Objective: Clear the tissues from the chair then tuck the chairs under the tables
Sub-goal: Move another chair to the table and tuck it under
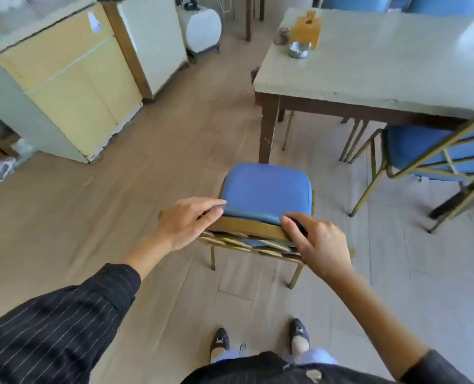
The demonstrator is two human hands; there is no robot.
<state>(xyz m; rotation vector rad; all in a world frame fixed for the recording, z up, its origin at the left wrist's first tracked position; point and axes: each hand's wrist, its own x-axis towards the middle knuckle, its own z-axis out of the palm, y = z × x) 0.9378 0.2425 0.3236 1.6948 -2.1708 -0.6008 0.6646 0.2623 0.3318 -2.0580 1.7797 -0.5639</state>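
now both hands [254, 228] on the blue chair's [266, 189] backrest, near the table [368, 73]

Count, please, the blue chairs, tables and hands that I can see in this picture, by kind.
Blue chairs: 4, one held, one under the table, two beyond it
Tables: 1
Hands: 2, left hand, right hand
Total: 7

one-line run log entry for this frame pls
phase: tucking chair | left hand: gripping backrest top | right hand: gripping backrest top | blue-cushioned gold-framed chair: seat bare, outside grey-topped table | tissues: none visible
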